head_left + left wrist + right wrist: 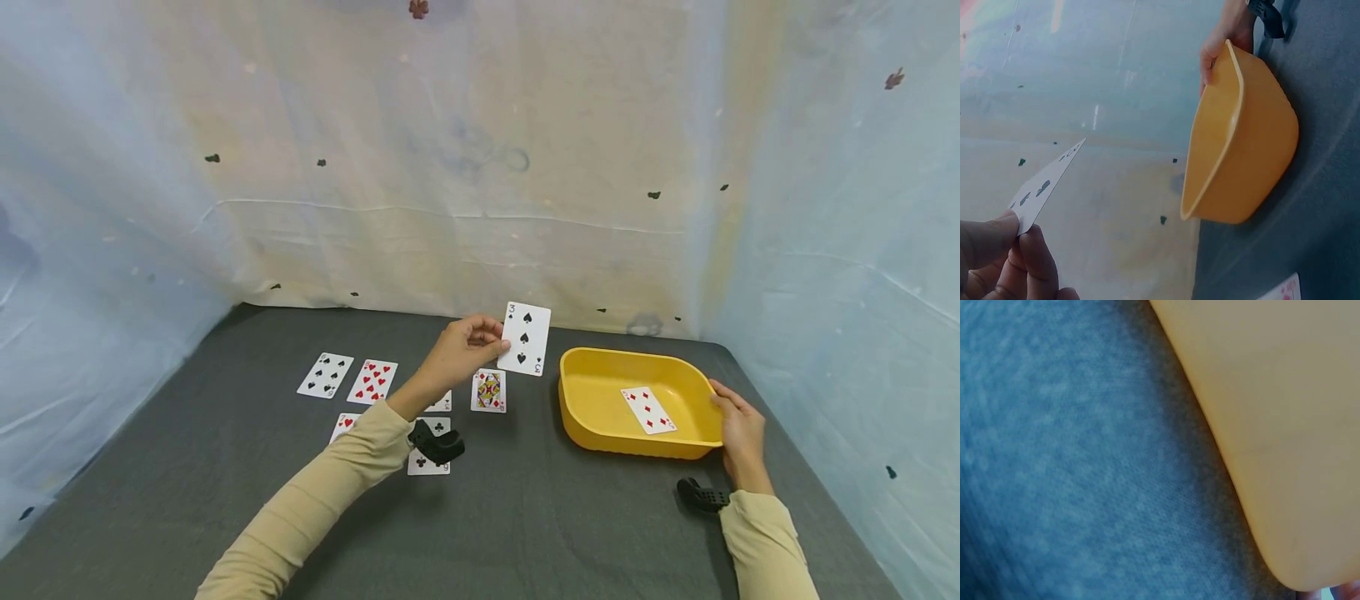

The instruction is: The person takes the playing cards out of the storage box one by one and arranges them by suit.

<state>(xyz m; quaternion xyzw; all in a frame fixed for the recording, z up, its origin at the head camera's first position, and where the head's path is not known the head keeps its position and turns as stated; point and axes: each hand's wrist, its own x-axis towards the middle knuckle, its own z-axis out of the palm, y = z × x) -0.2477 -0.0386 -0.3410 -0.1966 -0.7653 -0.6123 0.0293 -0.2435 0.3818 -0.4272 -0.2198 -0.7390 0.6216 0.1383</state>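
Observation:
My left hand pinches a playing card, the three of spades, by its left edge between thumb and fingers. It is held up in the air, left of a yellow plastic tub. In the left wrist view the same card stands tilted above the fingers. My right hand grips the tub's right rim, thumb over the edge. Inside the tub lies one diamond card, face up. The right wrist view has mostly the tub's outer wall, with fingertips at the bottom corner.
Face-up cards lie on the dark cloth-covered table at left: a spade card, a heart card, a diamond face card, a club card. My left arm partly hides several. A pale sheet hangs behind.

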